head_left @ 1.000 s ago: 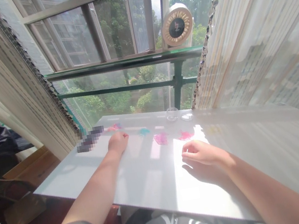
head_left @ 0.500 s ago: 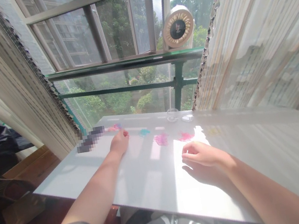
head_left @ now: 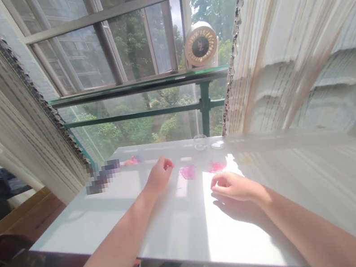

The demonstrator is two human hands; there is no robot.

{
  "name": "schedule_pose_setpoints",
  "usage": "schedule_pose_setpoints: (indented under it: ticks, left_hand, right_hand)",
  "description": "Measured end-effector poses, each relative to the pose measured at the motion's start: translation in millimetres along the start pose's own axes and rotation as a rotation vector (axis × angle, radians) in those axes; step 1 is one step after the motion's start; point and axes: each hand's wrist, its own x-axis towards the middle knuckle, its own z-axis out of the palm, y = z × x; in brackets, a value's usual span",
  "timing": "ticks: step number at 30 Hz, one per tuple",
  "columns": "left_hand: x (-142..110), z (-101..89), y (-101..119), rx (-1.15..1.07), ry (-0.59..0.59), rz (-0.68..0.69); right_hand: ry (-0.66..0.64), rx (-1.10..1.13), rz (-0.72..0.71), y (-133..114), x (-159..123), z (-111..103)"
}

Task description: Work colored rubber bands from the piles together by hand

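My left hand hovers above the white table, thumb and fingers pinched together; anything in the pinch is too small to make out. Just right of it lies a small pile of purple-pink thin pieces. My right hand is close to the sunlit tabletop, its fingers curled in to the thumb, and I cannot make out what they hold. Right behind that hand is a red-pink pile. Farther left sits a mixed pink, orange and blue pile. The turquoise pile is hidden by my left hand.
A clear round container and a pale round lid stand at the table's back edge. Faint yellow pieces lie to the right. A blurred-out dark object is at the left. A fan stands by the window.
My left hand has moved right, from beside the mixed pile to over the turquoise one, still pinched. My right hand stays by the red-pink pile. The view has shifted slightly.
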Motion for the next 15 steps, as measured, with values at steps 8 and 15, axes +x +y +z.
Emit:
schedule_pose_setpoints:
  ticks: [8,15]
  left_hand:
    - [-4.8,36.3,70.1,-0.068,-0.371,0.176]
    - [-19.2,61.0,68.0,-0.160,-0.298,0.143]
  right_hand:
    - [0.167,0.046,-0.107,3.2,4.6,2.6]
    - [0.152,0.113,-0.150,5.0,8.0,6.1]
